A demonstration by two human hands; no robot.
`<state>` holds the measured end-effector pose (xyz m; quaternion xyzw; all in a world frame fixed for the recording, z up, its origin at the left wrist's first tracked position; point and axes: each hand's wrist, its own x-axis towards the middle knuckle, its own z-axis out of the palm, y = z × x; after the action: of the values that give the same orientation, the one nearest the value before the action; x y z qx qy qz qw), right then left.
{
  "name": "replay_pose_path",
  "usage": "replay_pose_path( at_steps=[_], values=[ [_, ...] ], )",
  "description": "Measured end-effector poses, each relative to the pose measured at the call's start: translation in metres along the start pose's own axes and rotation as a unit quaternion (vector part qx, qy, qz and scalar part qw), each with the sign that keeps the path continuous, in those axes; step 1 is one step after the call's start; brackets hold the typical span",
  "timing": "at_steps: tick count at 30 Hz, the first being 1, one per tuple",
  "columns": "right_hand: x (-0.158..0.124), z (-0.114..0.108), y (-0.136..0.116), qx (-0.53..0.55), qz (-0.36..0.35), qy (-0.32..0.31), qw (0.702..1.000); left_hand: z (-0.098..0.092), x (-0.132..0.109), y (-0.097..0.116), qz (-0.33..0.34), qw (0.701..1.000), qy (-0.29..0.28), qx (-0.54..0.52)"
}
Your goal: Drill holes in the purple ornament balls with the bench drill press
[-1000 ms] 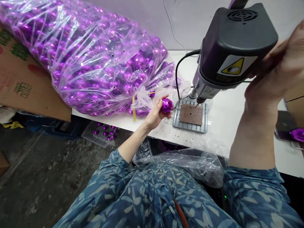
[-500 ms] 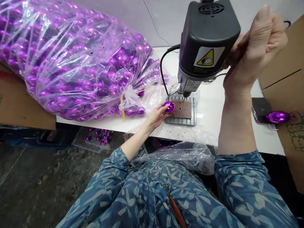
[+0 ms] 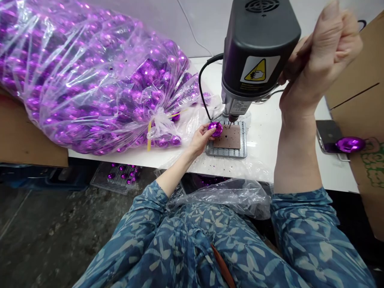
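My left hand (image 3: 203, 138) pinches a shiny purple faceted bauble (image 3: 215, 129) between thumb and fingers. The bauble is over the left edge of a brown board (image 3: 231, 140), just left of the thin drill bit (image 3: 230, 125) and apart from it. That board has a small dark hole and lies on the grey slotted base (image 3: 243, 151) of a black drill press (image 3: 261, 44). Raised at the machine's right side, my right hand (image 3: 322, 56) is closed around its handle, which the fingers mostly hide.
A large clear bag (image 3: 99, 80) of purple baubles lies at the left, tied at its neck. Dark shavings dot the plastic sheet (image 3: 222, 164). At the right, another purple bauble (image 3: 350, 144) sits by a phone (image 3: 327, 134) and cardboard (image 3: 360, 92). A black cable (image 3: 201, 80) loops left of the press.
My left hand has brought the bauble slightly up and nearer the drill bit, turning it a little. My right hand keeps its grip beside the machine. The whole view has shifted slightly.
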<state>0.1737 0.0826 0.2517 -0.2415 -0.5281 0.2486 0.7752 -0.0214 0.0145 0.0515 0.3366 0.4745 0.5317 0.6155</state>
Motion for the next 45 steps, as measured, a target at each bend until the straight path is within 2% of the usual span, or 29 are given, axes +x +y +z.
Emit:
replay_pose_path(
  at_steps=[5, 14, 19, 25, 28, 32, 35, 38, 45],
  values=[
    [-0.001, 0.003, -0.003, 0.001, 0.01, 0.009, 1.0, 0.0, 0.009, -0.007, 0.065, 0.996, -0.031, 0.049],
    [0.003, -0.006, 0.008, -0.034, -0.005, -0.005, 0.999, 0.002, 0.014, -0.011, 0.069, 0.993, 0.003, 0.097],
    [0.003, -0.007, 0.011, -0.07, 0.007, -0.007, 0.998, -0.006, 0.004, -0.013, 0.095, 0.993, 0.012, 0.074],
    [-0.004, -0.008, 0.003, -0.117, 0.055, 0.002, 0.992, -0.017, -0.023, -0.025, 0.133, 0.989, -0.006, 0.062],
    [-0.01, -0.009, -0.004, -0.136, 0.133, -0.015, 0.982, -0.022, -0.032, -0.027, 0.122, 0.991, -0.004, 0.045],
    [-0.016, -0.007, -0.011, -0.152, 0.132, -0.013, 0.98, -0.027, -0.033, -0.023, 0.107, 0.993, -0.028, -0.03],
    [-0.019, -0.005, -0.012, -0.046, 0.161, -0.017, 0.986, -0.031, -0.033, -0.021, 0.109, 0.992, -0.033, -0.05],
    [-0.02, -0.005, -0.013, -0.007, 0.177, -0.022, 0.984, -0.035, -0.036, -0.021, 0.107, 0.993, -0.018, -0.037],
    [-0.024, -0.005, -0.016, -0.031, 0.182, -0.029, 0.982, -0.035, -0.043, -0.022, 0.061, 0.997, 0.015, -0.035]
  ],
)
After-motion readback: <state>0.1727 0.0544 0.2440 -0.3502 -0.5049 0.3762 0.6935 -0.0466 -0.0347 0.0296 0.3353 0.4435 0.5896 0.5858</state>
